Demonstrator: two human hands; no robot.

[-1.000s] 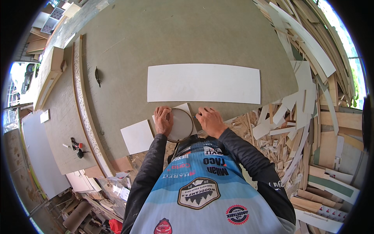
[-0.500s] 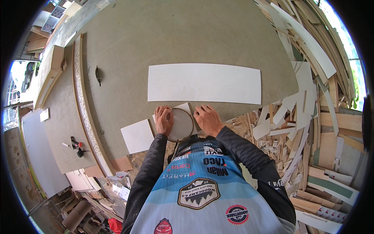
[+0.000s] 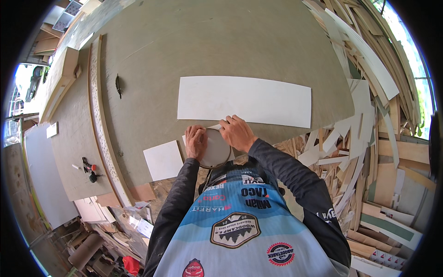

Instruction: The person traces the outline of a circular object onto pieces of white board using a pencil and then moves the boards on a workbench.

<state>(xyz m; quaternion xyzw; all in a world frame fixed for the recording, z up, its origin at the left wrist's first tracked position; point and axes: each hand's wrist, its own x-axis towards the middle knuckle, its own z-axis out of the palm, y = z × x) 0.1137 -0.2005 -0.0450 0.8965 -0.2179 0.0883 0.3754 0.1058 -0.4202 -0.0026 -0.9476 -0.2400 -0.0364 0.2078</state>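
Observation:
At the table's near edge is a round, pale grey disc [image 3: 216, 148] with a thin dark rim. My left hand [image 3: 196, 142] is closed over the left side of this disc, fingers bent. With curled fingers, my right hand [image 3: 237, 133] pinches at its upper right rim; the fingertips are partly hidden. A small white piece of board lies partly under the disc, mostly covered by it and my hands. Just left of my left hand is a square white panel [image 3: 163, 160]. Beyond both hands lies a long white panel [image 3: 244, 101], flat on the table.
The large grey-brown table [image 3: 221, 41] carries a long wooden strip [image 3: 99, 120] at left, a dark spiky object [image 3: 118, 86] and a small red-and-black tool [image 3: 90, 168]. Wood offcuts [image 3: 341, 143] pile up at right, below the table edge. A wooden box-like piece [image 3: 60, 83] stands far left.
My right hand has moved up and left along the disc's rim, from its right side to its upper right. My left hand stays on the disc's left side.

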